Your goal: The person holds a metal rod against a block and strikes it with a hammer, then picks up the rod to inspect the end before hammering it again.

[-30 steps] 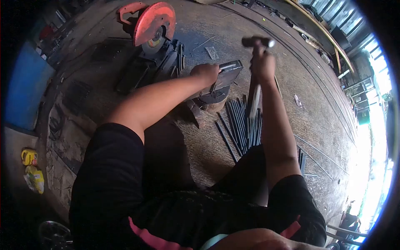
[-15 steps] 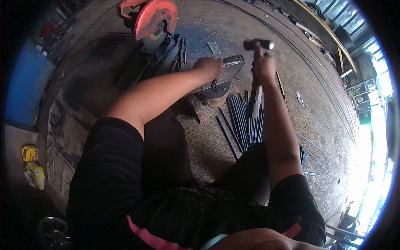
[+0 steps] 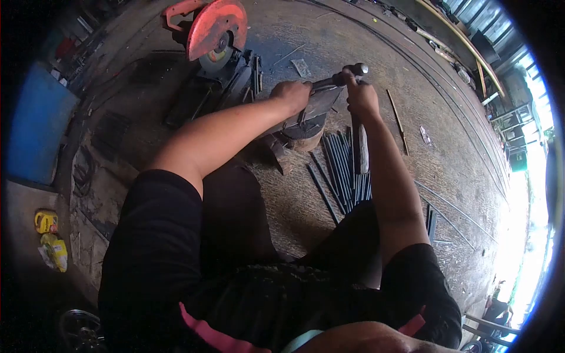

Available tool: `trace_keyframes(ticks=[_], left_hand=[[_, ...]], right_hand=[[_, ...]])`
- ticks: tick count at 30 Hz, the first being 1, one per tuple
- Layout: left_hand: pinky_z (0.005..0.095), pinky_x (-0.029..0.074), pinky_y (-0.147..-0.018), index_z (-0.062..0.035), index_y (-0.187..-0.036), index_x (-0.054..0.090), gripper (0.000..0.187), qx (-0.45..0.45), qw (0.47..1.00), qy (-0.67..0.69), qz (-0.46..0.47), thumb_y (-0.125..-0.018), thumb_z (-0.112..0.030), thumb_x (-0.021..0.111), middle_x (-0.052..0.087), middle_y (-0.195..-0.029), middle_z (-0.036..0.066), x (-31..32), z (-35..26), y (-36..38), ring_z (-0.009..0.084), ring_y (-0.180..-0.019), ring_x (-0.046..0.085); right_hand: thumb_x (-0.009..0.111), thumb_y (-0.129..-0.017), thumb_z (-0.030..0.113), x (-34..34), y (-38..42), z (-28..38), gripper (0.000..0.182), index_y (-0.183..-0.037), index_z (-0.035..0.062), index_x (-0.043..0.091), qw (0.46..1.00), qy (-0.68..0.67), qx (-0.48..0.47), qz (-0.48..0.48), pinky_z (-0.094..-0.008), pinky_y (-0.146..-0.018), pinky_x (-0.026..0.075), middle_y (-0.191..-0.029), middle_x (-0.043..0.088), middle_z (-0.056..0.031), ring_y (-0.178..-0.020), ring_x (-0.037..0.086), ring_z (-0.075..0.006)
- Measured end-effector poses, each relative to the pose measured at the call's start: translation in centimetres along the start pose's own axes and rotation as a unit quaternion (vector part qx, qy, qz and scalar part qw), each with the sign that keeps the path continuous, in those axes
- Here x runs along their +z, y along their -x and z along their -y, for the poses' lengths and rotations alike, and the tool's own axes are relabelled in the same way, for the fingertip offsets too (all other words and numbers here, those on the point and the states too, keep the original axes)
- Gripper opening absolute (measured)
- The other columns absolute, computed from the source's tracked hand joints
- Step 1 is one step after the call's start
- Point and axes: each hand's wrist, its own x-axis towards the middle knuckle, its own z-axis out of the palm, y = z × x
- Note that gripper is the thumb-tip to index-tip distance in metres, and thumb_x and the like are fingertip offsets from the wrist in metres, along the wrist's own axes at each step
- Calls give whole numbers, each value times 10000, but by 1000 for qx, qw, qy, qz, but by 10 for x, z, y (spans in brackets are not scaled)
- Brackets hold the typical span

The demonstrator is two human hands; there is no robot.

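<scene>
My right hand (image 3: 361,99) is wrapped round a hammer (image 3: 363,150) close to its head, and the pale lower end of the handle hangs down below the fist. The hammer head is at the right end of a dark metal piece (image 3: 321,105) resting over a round wooden block (image 3: 306,140). At that piece's left end my left hand (image 3: 292,96) is closed on a thin metal rod (image 3: 322,84), which lies along its top edge. Whether head and rod touch cannot be made out. Several dark metal bars (image 3: 338,170) lie fanned out on the ground below the hammer.
A red cut-off saw (image 3: 218,29) stands at the upper left, beyond my left arm. Long rods (image 3: 450,215) lie on the ground at right. A blue panel (image 3: 38,123) and yellow containers (image 3: 47,222) are at far left. A thin stick (image 3: 398,122) lies right of my right hand.
My right hand has brought the hammer down and left, from beside the metal piece to its right end. My left hand has stayed nearly in place.
</scene>
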Motion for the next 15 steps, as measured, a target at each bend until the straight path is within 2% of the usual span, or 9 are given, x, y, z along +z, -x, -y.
trace_keyframes(ticks=[3,4,6,10,12,14,15], left_hand=[[516,514,-706,-70,-1093,557,301,12,1000,-15,-23,-955,-316,451,668,-903,182,-8,-2,0,375,-856,661],[516,513,-696,-72,-1087,555,289,6,1000,-14,-9,-950,-310,464,666,-887,182,-13,-3,1,378,-846,660],[515,511,-687,-74,-1080,553,277,-2,1000,-12,5,-944,-303,476,665,-870,181,-17,-1,2,381,-835,659],[518,506,-678,-76,-1051,552,247,18,999,-8,-28,-945,-287,480,664,-845,178,-5,11,0,387,-816,656],[521,504,-680,-74,-1037,554,239,32,999,-4,-28,-947,-281,475,665,-842,180,1,11,0,389,-812,656],[527,500,-692,-54,-1026,562,246,50,998,29,-27,-951,-260,449,663,-838,200,2,10,-3,399,-814,656],[527,500,-692,-54,-1026,562,246,52,998,25,-31,-951,-260,449,663,-838,200,-3,7,-2,399,-814,656]], right_hand=[[556,-855,632,-16,-5,12,644,-830,-8,623,993,-76,-47,-70,-317,-494,468,-603,574,-64,-516,581,-165],[556,-855,632,-24,0,22,644,-830,-8,623,994,-76,-46,-70,-317,-494,468,-603,574,-64,-516,581,-165],[546,-858,627,-42,7,42,708,-898,-74,634,972,-207,-57,-94,-399,-641,521,-697,650,-187,-647,667,-280],[575,-860,593,-38,4,44,670,-881,-75,619,949,-271,-108,-121,-413,-639,520,-693,646,-189,-646,658,-310],[581,-873,574,-3,-22,10,554,-786,28,617,968,-180,-104,-143,-294,-449,435,-572,541,-36,-506,562,-145],[559,-851,636,31,-32,-22,663,-731,-13,625,991,64,-75,-94,-343,-498,473,-605,585,-87,-541,603,-204],[559,-851,636,27,-30,-18,663,-731,-13,625,990,61,-77,-98,-343,-498,473,-605,585,-87,-541,603,-204]])
